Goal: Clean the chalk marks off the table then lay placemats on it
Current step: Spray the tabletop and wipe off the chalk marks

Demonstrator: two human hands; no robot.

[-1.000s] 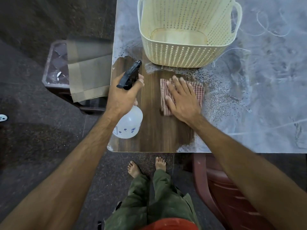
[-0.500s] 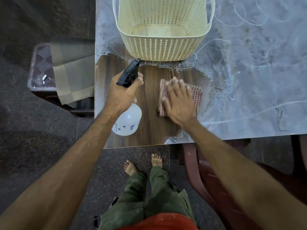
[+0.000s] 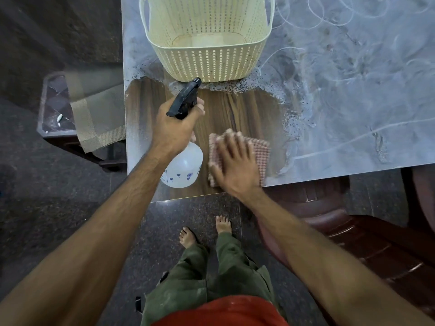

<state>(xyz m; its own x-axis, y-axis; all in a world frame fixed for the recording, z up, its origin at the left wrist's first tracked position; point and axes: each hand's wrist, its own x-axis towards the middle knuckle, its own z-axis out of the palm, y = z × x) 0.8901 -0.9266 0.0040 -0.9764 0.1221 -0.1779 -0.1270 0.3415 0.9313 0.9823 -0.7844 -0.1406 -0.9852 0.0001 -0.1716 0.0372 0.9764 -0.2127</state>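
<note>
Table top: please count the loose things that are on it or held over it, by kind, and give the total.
Basket: 1
Spray bottle: 1, the left hand grips it
Cleaning cloth: 1, the right hand presses on it
Total: 3
The folded placemats lie on a side stand beside the table, so they are not counted.

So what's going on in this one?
A person is wiping chalk off a table. The right hand presses flat on a pink checked cloth near the table's front edge, while the left hand grips a spray bottle by its black trigger head. A patch of bare wood around the cloth is clean; chalk scribbles cover the rest. A cream basket stands at the back, and placemats wait on a side stand left of the table.
</note>
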